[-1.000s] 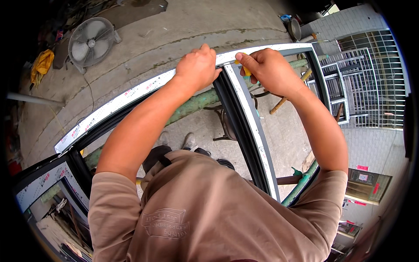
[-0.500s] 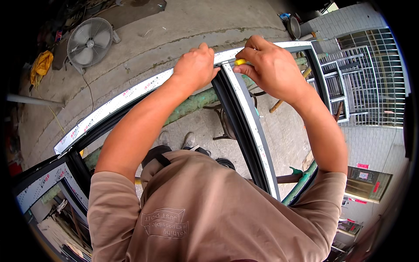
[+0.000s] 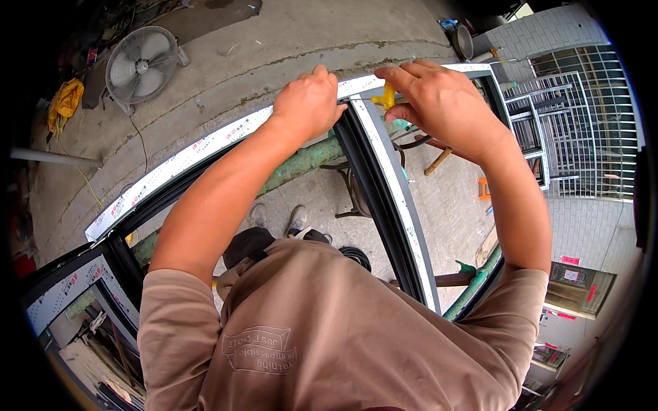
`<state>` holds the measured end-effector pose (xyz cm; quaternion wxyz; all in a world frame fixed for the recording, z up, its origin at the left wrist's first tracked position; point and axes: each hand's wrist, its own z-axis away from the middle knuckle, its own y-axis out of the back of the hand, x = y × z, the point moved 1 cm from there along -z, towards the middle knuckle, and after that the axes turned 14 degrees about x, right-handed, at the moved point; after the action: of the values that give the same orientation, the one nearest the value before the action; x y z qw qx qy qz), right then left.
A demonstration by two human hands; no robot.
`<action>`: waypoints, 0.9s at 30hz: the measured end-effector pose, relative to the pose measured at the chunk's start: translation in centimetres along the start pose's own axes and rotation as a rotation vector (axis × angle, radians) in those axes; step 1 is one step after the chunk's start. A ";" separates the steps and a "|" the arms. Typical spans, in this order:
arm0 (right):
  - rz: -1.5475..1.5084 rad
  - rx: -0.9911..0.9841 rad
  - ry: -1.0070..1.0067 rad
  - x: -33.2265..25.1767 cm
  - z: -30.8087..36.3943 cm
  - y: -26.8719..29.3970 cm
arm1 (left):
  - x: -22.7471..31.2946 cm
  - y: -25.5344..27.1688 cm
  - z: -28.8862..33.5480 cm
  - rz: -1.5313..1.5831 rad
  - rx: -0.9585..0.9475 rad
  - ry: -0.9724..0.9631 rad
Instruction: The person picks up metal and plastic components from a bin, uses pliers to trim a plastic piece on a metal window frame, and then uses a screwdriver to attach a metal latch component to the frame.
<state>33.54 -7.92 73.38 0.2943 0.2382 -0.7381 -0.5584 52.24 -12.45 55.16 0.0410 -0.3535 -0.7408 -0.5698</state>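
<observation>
A large window frame [image 3: 226, 139], dark with white printed film, stretches across in front of me. My left hand [image 3: 306, 104] is closed over its far bar, the thumb beside the top of the dark upright bar [image 3: 375, 192]. The fingertips behind the bar are hidden. Just right of that joint, my right hand [image 3: 439, 103] holds a yellow T-handle driver [image 3: 387, 98] between thumb and fingers. A thin shaft runs left from the handle toward the joint; its tip is hard to make out.
Green pipes [image 3: 301, 164] lie under the frame, with a stool [image 3: 358, 195] below. A floor fan [image 3: 142, 66] stands at far left, its cord trailing on the concrete. Metal grilles [image 3: 582, 116] lean at the right wall. Another frame [image 3: 62, 294] sits at lower left.
The yellow handle has turned and now shows its T shape. My right hand has shifted slightly right, its fingers more spread. The left hand stays in place.
</observation>
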 end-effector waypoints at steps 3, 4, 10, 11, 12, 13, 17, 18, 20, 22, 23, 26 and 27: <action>0.140 -0.008 -0.118 -0.9 -0.5 -1.4 | 0.0 0.2 0.1 -0.006 -0.001 0.006; 0.160 -0.072 -0.262 -1.4 -0.7 -2.0 | 0.1 0.2 0.1 -0.003 -0.001 0.001; -0.272 -0.206 -0.684 -1.0 -0.8 -1.0 | 0.2 0.4 -0.1 -0.023 -0.015 0.005; -0.365 -0.155 -0.529 -1.1 -0.7 -0.3 | 0.0 0.3 0.0 -0.026 -0.006 0.003; -0.452 -0.105 -0.374 -1.0 -0.3 0.2 | 0.0 0.3 0.1 -0.026 0.002 -0.001; -0.428 -0.096 -0.177 -0.2 0.2 0.1 | 0.0 0.3 0.1 -0.025 0.003 0.001; -0.214 -0.046 0.023 0.1 0.4 0.4 | 0.0 0.2 0.1 -0.029 -0.005 -0.010; -0.144 -0.002 0.056 0.0 0.3 0.1 | 0.0 0.3 0.1 -0.025 0.005 -0.011; -0.075 0.044 0.089 -0.2 0.2 -0.7 | 0.0 0.4 0.1 -0.026 -0.001 -0.009; -0.071 0.166 -0.044 -0.8 0.3 -1.5 | 0.2 0.4 0.0 -0.021 -0.008 -0.013; -0.068 0.165 -0.047 -1.4 -0.1 -1.9 | 0.3 0.2 0.0 -0.024 -0.007 -0.012; -0.203 0.057 -0.684 -1.9 -1.2 -2.9 | 0.1 0.2 0.1 -0.038 -0.010 -0.002; -0.291 0.125 -0.714 -1.6 -1.4 -3.1 | 0.1 0.3 0.0 -0.038 -0.014 0.003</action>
<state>35.72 -8.58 70.39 -0.0784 0.1486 -0.7850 -0.5962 52.32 -12.34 55.43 0.0289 -0.3387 -0.7432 -0.5763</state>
